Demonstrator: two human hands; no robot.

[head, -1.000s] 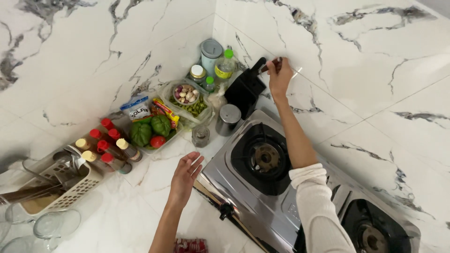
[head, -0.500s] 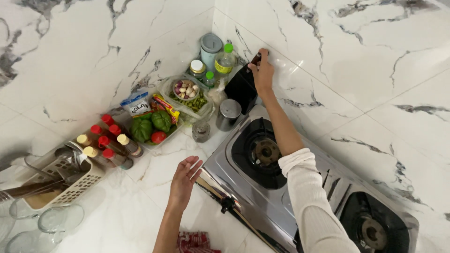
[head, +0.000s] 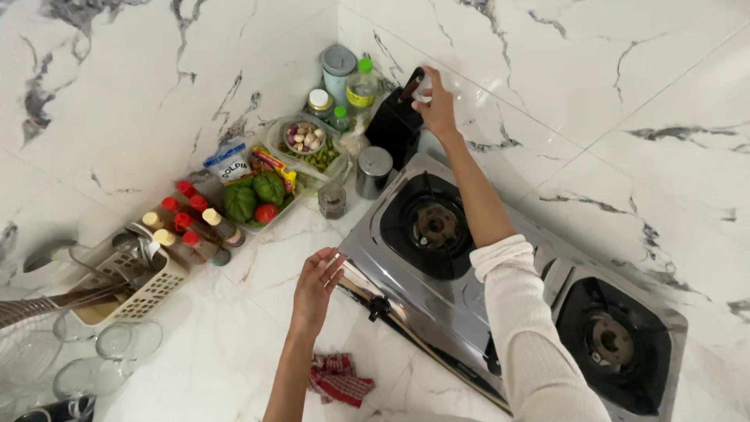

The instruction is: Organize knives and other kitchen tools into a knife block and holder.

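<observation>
Knife block (head: 394, 125), black, stands in the bench corner beside the stove (head: 437, 234), where our right hand (head: 433, 98) has now settled, fingers closed on a knife handle (head: 412, 84), while our left hand (head: 316, 285) hovers open.

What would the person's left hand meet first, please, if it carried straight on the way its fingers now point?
Probably the front corner of the steel stove: the left hand points up-right, fingertips almost at its edge, though height above it is unclear.
</observation>
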